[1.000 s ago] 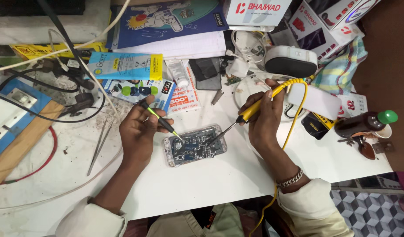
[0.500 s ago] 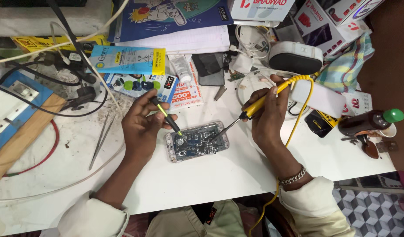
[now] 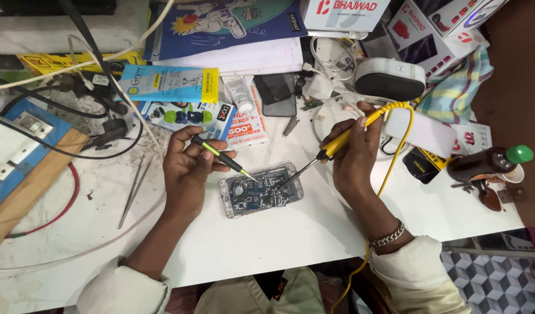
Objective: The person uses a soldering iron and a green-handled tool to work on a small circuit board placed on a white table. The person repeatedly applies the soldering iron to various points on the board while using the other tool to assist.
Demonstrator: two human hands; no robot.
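Observation:
An opened phone (image 3: 260,190) lies back-up on the white table (image 3: 267,244), its circuit board exposed. My left hand (image 3: 187,168) grips a thin black-and-green tool (image 3: 224,158), maybe a screwdriver or tweezers, whose tip rests on the board's upper middle. My right hand (image 3: 353,157) holds a yellow-handled soldering iron (image 3: 331,148); its metal tip touches the board right of centre. The iron's yellow cord (image 3: 398,157) loops over my right wrist and down off the table edge.
Metal tweezers (image 3: 133,189) lie left of my left hand. Boxes, a blue booklet, cables, a white speaker (image 3: 389,78) and packets crowd the back. A dark bottle with green cap (image 3: 488,163) lies at right. A wooden board with a switch plate (image 3: 20,151) sits far left.
Both hands stay on the phone; the tool tips have shifted only slightly on the board. The camera view has drifted a little.

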